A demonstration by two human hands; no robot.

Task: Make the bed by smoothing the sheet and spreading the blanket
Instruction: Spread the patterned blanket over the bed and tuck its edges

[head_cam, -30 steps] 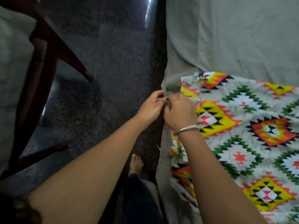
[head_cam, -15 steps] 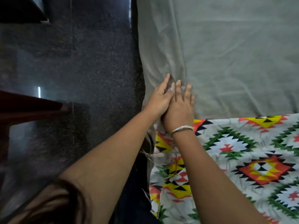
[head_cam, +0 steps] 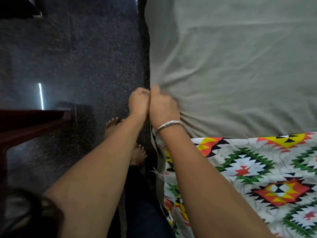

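Both fists are tight and knuckle to knuckle at the mattress edge. The left hand and right hand bunch the grey sheet at its hem, with creases fanning out from the grip. The patterned blanket lies nearer, under the right forearm and just short of the hands. Bare feet stand on the dark floor beside the bed. A dark red wooden frame juts in at the left, well apart, with open floor between.

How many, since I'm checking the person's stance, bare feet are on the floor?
2. One foot sits left of the left forearm; the other foot peeks out between the forearms, beside the sheet. Both partly hidden.
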